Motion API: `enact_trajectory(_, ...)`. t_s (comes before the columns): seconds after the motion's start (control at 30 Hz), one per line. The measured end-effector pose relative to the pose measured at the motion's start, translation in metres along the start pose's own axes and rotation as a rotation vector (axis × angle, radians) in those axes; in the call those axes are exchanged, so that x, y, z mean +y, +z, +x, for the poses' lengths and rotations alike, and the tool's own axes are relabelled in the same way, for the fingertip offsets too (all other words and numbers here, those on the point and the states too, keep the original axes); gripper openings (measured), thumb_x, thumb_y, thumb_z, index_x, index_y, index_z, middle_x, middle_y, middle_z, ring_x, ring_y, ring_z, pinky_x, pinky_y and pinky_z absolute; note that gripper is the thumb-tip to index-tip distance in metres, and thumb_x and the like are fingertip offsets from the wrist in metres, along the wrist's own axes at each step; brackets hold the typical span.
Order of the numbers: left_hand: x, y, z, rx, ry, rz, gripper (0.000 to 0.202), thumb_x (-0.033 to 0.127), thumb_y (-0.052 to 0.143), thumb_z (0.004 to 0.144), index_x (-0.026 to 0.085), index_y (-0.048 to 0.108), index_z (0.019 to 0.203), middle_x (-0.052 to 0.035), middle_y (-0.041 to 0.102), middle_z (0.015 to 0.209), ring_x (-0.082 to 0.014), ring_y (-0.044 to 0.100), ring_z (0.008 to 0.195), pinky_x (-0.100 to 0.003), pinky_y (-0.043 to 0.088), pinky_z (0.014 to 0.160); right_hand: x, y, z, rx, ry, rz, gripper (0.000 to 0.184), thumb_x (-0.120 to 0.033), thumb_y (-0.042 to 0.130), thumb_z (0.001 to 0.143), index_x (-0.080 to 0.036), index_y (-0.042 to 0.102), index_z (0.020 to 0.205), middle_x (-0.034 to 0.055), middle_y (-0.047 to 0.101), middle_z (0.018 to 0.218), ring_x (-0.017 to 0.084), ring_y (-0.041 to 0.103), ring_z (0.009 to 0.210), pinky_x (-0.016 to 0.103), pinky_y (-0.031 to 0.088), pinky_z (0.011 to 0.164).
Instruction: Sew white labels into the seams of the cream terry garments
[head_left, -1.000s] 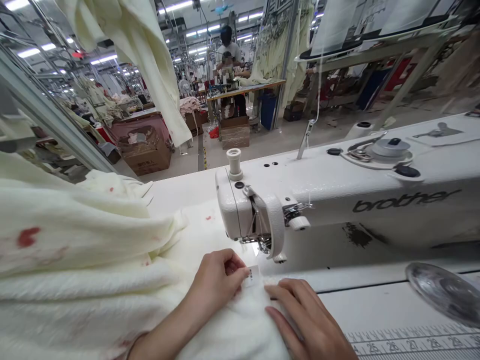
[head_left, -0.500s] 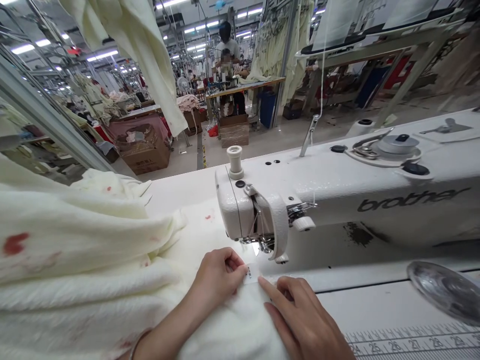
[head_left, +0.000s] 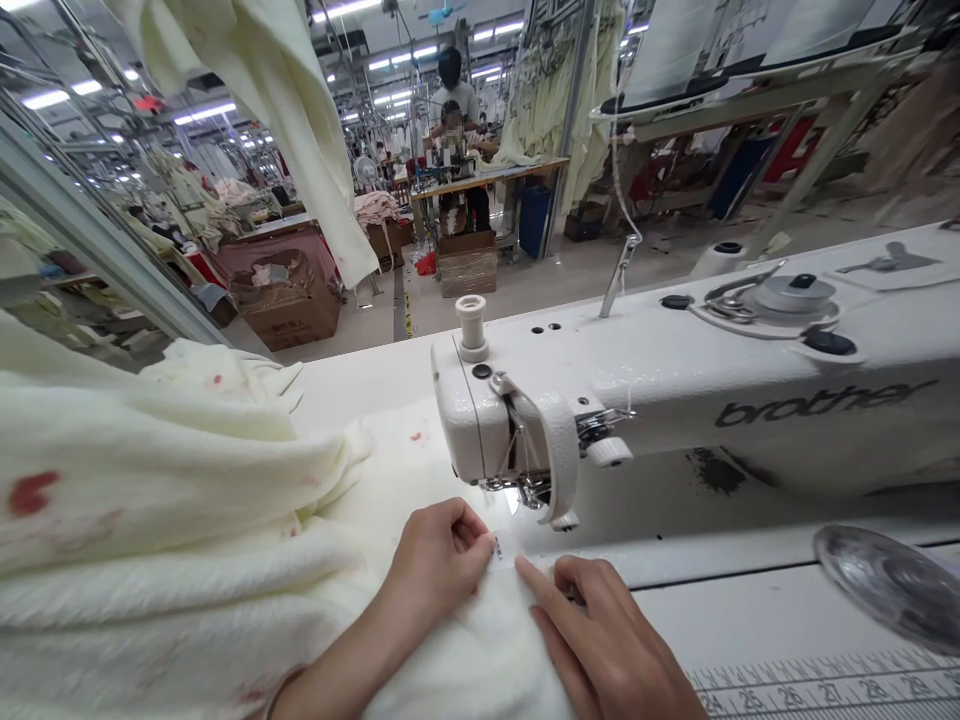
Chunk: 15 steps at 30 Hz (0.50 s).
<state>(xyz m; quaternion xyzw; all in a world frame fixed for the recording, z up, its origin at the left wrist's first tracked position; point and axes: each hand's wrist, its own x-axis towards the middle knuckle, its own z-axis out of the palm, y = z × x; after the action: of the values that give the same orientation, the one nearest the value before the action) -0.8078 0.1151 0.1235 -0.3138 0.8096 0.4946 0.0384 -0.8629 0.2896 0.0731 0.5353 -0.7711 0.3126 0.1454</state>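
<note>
My left hand [head_left: 439,565] pinches a small white label [head_left: 505,547] against cream fabric [head_left: 187,540] just in front of the needle and presser foot [head_left: 529,493] of a white sewing machine [head_left: 675,400]. My right hand [head_left: 600,640] rests on the fabric to the right, its forefinger stretched out and touching the label's edge, the other fingers curled. The fabric, dotted with red marks, is heaped over the left of the table.
A ruler strip [head_left: 825,685] runs along the table's near right edge, under a shiny metal disc [head_left: 889,585]. More cream cloth [head_left: 285,110] hangs above at the left. Beyond the table are cardboard boxes [head_left: 289,305] and a person [head_left: 454,100] at another workstation.
My right forefinger has stretched out to the label's edge. The label has slid slightly toward the presser foot. My left hand keeps its pinch.
</note>
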Motion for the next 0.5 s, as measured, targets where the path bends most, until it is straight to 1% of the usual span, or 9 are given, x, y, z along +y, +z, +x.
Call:
enact_trajectory(0.07, 0.000, 0.001, 0.001, 0.015, 0.021, 0.029, 0.009, 0.024, 0.056, 0.074, 0.017, 0.056, 0.069, 0.0017, 0.057, 0.056, -0.0124, 0.055, 0.047, -0.022, 0.040, 0.049, 0.000, 0.000, -0.001, 0.000, -0.002, 0.001, 0.031, -0.010, 0.042, 0.092, -0.007, 0.056, 0.119, 0.0094, 0.048, 0.088, 0.017, 0.051, 0.077, 0.028, 0.048, 0.065)
enact_trajectory(0.13, 0.000, 0.001, -0.001, 0.035, 0.059, 0.090, 0.011, 0.025, 0.055, 0.076, 0.017, 0.057, 0.069, 0.0001, 0.059, 0.059, -0.0145, 0.057, 0.053, -0.023, 0.043, 0.052, 0.000, 0.001, -0.002, -0.009, 0.001, 0.006, 0.031, -0.010, 0.042, 0.092, -0.008, 0.055, 0.120, 0.0096, 0.048, 0.088, 0.017, 0.050, 0.078, 0.029, 0.047, 0.065)
enact_trajectory(0.2, -0.001, 0.000, -0.006, 0.077, 0.121, 0.199, 0.008, 0.023, 0.056, 0.077, 0.016, 0.060, 0.079, -0.0025, 0.063, 0.069, -0.0177, 0.061, 0.063, -0.027, 0.048, 0.059, 0.001, 0.002, -0.003, -0.012, -0.002, 0.017, 0.031, -0.010, 0.041, 0.093, -0.009, 0.054, 0.121, 0.0099, 0.048, 0.090, 0.018, 0.049, 0.079, 0.029, 0.047, 0.066)
enact_trajectory(0.23, -0.002, -0.001, -0.011, 0.105, 0.174, 0.261, 0.012, 0.020, 0.056, 0.077, 0.016, 0.061, 0.087, -0.0043, 0.065, 0.078, -0.0195, 0.063, 0.069, -0.029, 0.050, 0.065, 0.001, 0.002, -0.003, -0.012, -0.005, 0.024, 0.032, -0.010, 0.041, 0.093, -0.009, 0.053, 0.122, 0.0099, 0.048, 0.090, 0.018, 0.049, 0.079, 0.029, 0.047, 0.066)
enact_trajectory(0.27, -0.004, -0.003, -0.017, 0.130, 0.246, 0.324, 0.019, 0.017, 0.054, 0.078, 0.016, 0.061, 0.095, -0.0066, 0.065, 0.087, -0.0213, 0.064, 0.077, -0.032, 0.052, 0.071, 0.001, 0.003, -0.004, -0.013, -0.008, 0.030, 0.032, -0.011, 0.041, 0.093, -0.010, 0.052, 0.123, 0.0100, 0.047, 0.091, 0.018, 0.049, 0.079, 0.029, 0.047, 0.066)
enact_trajectory(0.33, -0.009, -0.005, -0.029, 0.136, 0.454, 0.442, 0.029, 0.010, 0.048, 0.082, 0.015, 0.058, 0.109, -0.0115, 0.063, 0.106, -0.0235, 0.064, 0.095, -0.036, 0.053, 0.084, 0.002, 0.003, -0.005, -0.010, -0.011, 0.033, 0.032, -0.011, 0.041, 0.093, -0.010, 0.052, 0.123, 0.0100, 0.047, 0.091, 0.017, 0.049, 0.080, 0.028, 0.047, 0.066)
enact_trajectory(0.43, -0.018, -0.008, -0.042, 0.032, 0.790, 0.610, 0.035, 0.008, 0.043, 0.087, 0.011, 0.054, 0.120, -0.0176, 0.057, 0.126, -0.0260, 0.053, 0.120, -0.036, 0.047, 0.100, 0.004, 0.004, -0.005, -0.031, -0.015, 0.025, 0.032, -0.012, 0.041, 0.093, -0.009, 0.052, 0.123, 0.0099, 0.047, 0.092, 0.018, 0.049, 0.080, 0.028, 0.048, 0.067)
enact_trajectory(0.47, -0.020, -0.009, -0.044, -0.011, 0.867, 0.662, 0.038, 0.007, 0.044, 0.087, 0.009, 0.051, 0.125, -0.0196, 0.054, 0.130, -0.0274, 0.047, 0.127, -0.037, 0.044, 0.103, 0.004, 0.004, -0.005, -0.040, -0.016, 0.022, 0.032, -0.012, 0.041, 0.093, -0.009, 0.052, 0.123, 0.0099, 0.047, 0.092, 0.018, 0.049, 0.081, 0.028, 0.049, 0.067)
enact_trajectory(0.5, -0.023, -0.010, -0.046, -0.049, 0.914, 0.710, 0.042, 0.007, 0.045, 0.087, 0.006, 0.048, 0.128, -0.0215, 0.050, 0.134, -0.0289, 0.041, 0.131, -0.039, 0.041, 0.106, 0.005, 0.005, -0.005, -0.047, -0.015, 0.019, 0.032, -0.012, 0.041, 0.093, -0.010, 0.052, 0.123, 0.0098, 0.047, 0.092, 0.018, 0.049, 0.080, 0.028, 0.049, 0.066)
